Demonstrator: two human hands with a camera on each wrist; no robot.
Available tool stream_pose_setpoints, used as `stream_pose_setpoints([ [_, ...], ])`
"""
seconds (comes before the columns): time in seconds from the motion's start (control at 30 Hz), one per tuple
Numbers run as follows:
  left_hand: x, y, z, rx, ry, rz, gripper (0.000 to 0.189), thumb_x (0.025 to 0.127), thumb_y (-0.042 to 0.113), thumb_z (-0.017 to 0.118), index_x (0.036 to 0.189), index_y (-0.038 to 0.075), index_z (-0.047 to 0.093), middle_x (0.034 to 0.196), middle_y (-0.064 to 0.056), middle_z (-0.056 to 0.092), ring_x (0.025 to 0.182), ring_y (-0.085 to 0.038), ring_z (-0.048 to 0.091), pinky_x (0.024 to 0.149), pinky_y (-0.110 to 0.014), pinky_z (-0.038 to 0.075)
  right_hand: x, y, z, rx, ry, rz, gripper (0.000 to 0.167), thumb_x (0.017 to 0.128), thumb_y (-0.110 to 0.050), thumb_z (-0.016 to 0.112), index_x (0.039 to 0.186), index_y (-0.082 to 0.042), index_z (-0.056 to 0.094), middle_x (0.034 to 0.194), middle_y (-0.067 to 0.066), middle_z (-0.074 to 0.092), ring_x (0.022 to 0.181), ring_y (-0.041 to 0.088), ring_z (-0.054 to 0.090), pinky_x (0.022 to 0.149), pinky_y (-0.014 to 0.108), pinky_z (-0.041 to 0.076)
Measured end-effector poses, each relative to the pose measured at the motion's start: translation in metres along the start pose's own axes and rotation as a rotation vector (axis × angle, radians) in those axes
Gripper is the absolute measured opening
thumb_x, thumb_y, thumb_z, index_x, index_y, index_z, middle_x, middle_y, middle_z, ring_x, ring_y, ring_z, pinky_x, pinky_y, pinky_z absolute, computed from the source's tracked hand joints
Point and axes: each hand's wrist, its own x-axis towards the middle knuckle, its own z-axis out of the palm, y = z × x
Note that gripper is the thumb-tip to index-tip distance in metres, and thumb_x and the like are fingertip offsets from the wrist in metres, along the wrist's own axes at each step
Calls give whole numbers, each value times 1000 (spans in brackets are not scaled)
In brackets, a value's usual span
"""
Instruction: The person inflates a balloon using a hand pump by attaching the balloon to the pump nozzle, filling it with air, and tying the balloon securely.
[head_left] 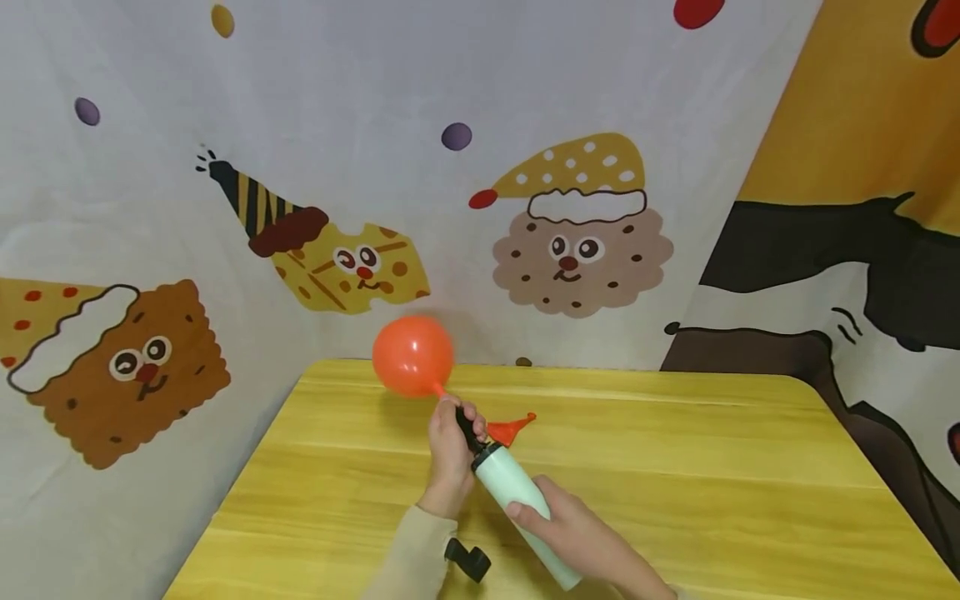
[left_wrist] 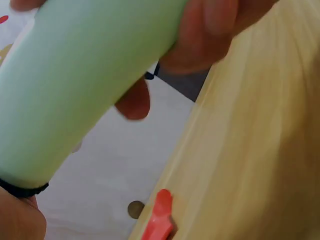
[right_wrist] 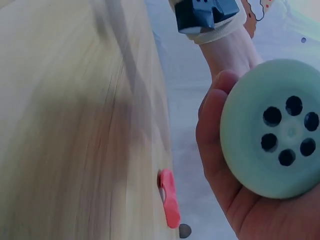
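Note:
A mint-green hand pump with a black nozzle end slants across the middle of the head view. My left hand grips its black end, right at the neck of a round, inflated orange-red balloon. Lower down, the fingers of my right hand wrap around the green barrel. The right wrist view shows the pump's round base with several holes, held in the right hand. How the left fingers hold the balloon's neck is partly hidden.
A flat orange-red balloon lies on the yellow wood-grain table, just beyond the pump. Behind the table's far edge hangs a cloth backdrop with cartoon prints. A black device is strapped at the left wrist.

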Motion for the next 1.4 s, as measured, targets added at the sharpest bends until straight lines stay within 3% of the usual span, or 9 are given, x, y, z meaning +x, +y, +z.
stream_pose_setpoints([
  [0.17, 17, 10, -9, -30, 46, 20, 32, 111, 16, 32, 84, 8, 46, 68, 0, 49, 53, -11, 46, 48, -21, 41, -15, 4, -6, -51, -3, 76, 53, 106, -45, 57, 132, 1, 54, 100, 5, 64, 82, 20, 60, 68, 37, 52],
  [0.37, 33, 15, -21, -78, 124, 35, 28, 111, 14, 31, 86, 10, 43, 68, 1, 49, 53, -10, 45, 48, -19, 39, -34, 16, -19, -43, -95, 137, 47, 107, -42, 56, 132, -2, 55, 103, 4, 63, 87, 22, 58, 75, 42, 50],
  [0.5, 29, 10, -21, -53, 109, 13, 29, 113, 16, 29, 89, 9, 43, 70, 0, 49, 55, -12, 46, 50, -21, 40, -30, 21, -20, -47, -117, 124, 45, 107, -42, 55, 130, -4, 55, 100, 3, 62, 86, 21, 58, 74, 40, 50],
  [0.63, 19, 2, -16, -37, 83, 0, 27, 113, 17, 29, 90, 10, 42, 72, 0, 49, 57, -11, 46, 52, -20, 40, -21, 19, -15, -69, -85, 91, 46, 107, -47, 54, 127, -5, 56, 96, 2, 62, 82, 19, 59, 69, 37, 50],
  [0.87, -4, -10, -3, -7, 27, -49, 26, 113, 17, 30, 91, 11, 43, 74, 1, 50, 57, -11, 47, 53, -20, 42, 0, 10, -9, -71, -39, -43, 44, 109, -40, 53, 125, 0, 55, 88, 2, 62, 72, 12, 60, 59, 30, 52],
  [0.97, -8, -12, -2, -13, 17, -48, 27, 113, 18, 30, 91, 11, 44, 74, 1, 50, 56, -11, 47, 53, -20, 42, 3, 8, -7, -64, -33, -36, 47, 108, -42, 53, 128, 1, 54, 89, 2, 62, 72, 13, 60, 58, 30, 52],
  [1.2, -2, -6, -4, -33, 22, 0, 29, 112, 16, 29, 88, 11, 44, 72, 1, 51, 55, -10, 48, 50, -20, 41, -3, 9, -3, -56, -12, -3, 47, 108, -42, 54, 129, -1, 54, 93, 2, 62, 75, 14, 60, 62, 30, 52],
  [1.4, 16, 10, -15, -96, 90, 47, 30, 114, 18, 30, 88, 11, 44, 70, 1, 50, 53, -10, 47, 49, -20, 40, -24, 14, -17, -70, -61, 83, 41, 107, -43, 55, 129, -8, 56, 99, 2, 61, 83, 18, 58, 70, 36, 50],
])
